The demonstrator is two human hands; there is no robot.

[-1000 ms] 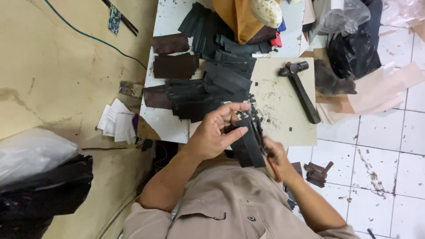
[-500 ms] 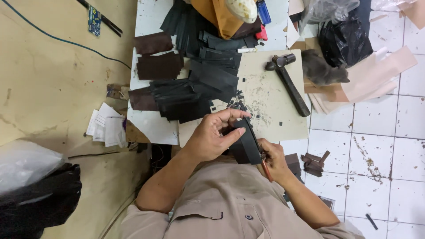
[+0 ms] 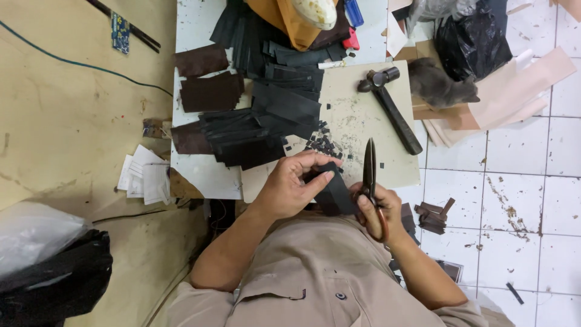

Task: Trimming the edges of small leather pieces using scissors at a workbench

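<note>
A beige floor (image 3: 66,103) lies left of the white table (image 3: 196,175), white tiles to its right. Black strips (image 3: 266,121) cover the table's middle, a hammer (image 3: 390,109) nearer its right edge. At the near edge, the left hand (image 3: 290,188) pinches a black piece (image 3: 336,191); the right hand (image 3: 378,209) grips closed shears (image 3: 369,166).

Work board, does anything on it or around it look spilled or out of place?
Yes. Small black offcuts lie scattered over the pale board just beyond the left hand, and a few strips have landed on the tiled floor beside the table.
</note>
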